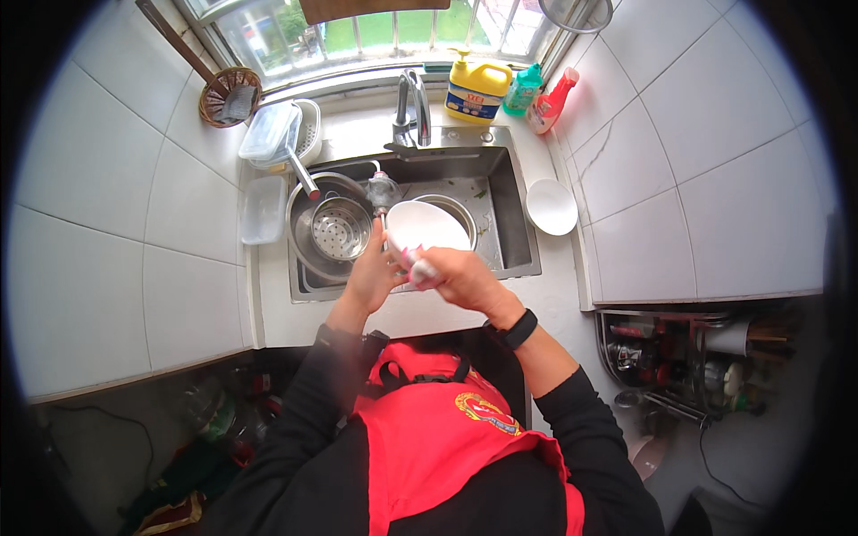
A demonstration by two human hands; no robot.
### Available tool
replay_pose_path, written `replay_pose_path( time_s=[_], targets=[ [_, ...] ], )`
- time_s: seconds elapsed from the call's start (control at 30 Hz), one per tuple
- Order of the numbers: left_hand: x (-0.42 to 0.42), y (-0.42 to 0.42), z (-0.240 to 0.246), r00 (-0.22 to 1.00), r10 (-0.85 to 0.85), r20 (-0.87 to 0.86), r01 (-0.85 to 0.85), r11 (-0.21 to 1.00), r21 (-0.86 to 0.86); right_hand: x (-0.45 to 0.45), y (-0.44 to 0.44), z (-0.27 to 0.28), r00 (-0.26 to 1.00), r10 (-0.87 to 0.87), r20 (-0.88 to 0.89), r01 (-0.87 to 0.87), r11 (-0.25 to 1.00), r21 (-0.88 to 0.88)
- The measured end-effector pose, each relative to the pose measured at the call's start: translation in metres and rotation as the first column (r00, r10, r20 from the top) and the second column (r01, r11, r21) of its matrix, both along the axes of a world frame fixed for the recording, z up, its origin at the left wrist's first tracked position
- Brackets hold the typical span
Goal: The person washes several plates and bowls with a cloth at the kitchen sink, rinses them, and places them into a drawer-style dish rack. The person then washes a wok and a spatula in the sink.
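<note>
My left hand [373,273] grips the left edge of a white bowl [429,226], which is tilted over the near part of the sink. In my right hand [466,278] is a pink and white cloth [423,271], pressed against the bowl's near rim. Below the bowl, partly hidden by it, a round metal pot [462,209] stands in the stainless steel sink [511,201]. To the left of my left hand, a perforated steel strainer [340,229] rests inside a large metal basin [295,221].
A second white bowl [552,206] sits on the counter right of the sink. Behind the sink are a faucet [414,107], a yellow pump jug [477,90], a green bottle [523,90] and a red spray bottle [554,102]. Plastic containers [263,210] stand on the left.
</note>
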State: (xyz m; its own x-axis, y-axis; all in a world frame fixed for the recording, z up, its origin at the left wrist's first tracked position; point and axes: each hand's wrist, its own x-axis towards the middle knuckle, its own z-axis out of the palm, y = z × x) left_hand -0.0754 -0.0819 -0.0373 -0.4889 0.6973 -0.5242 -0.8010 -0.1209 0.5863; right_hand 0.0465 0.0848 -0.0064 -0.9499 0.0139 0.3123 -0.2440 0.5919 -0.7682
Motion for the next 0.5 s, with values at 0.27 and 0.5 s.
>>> replay_pose_path(
  time_s=[0.27, 0.5],
  targets=[
    [0.016, 0.007, -0.018, 0.963, 0.088, -0.257, -0.12, 0.986, -0.114, -0.01, -0.007, -0.012, 0.992, -0.108, 0.059, 0.11, 0.993, -0.032],
    [0.034, 0.02, -0.029, 0.851, 0.115, -0.512, -0.155, 0.987, -0.037, -0.022, -0.015, -0.034, 0.937, -0.345, 0.057, 0.299, 0.874, 0.382]
  ],
)
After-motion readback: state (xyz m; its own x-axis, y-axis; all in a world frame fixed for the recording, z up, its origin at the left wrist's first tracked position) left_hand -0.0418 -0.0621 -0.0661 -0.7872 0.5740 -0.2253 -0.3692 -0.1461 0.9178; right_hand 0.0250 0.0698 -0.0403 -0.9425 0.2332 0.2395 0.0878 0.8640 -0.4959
